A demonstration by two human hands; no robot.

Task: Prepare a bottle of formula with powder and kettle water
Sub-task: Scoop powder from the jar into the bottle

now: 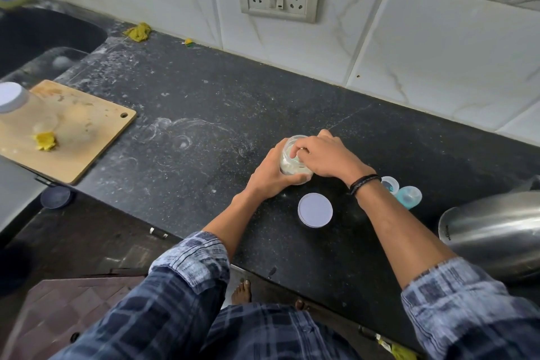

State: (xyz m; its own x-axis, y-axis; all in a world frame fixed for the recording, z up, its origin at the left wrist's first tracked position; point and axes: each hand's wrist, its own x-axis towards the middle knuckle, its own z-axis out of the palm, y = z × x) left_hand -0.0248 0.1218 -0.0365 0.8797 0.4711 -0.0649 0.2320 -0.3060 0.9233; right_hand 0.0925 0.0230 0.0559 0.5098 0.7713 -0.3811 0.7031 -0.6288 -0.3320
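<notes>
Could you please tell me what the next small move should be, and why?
Probably lift the right hand out of the jar with some powder: the lid lies off beside it, the left hand grips the jar, and the right hand reaches into its mouth.

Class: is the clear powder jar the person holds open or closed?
Open: the small clear jar of white powder has no lid; a round white lid lies on the black counter beside it.
</notes>
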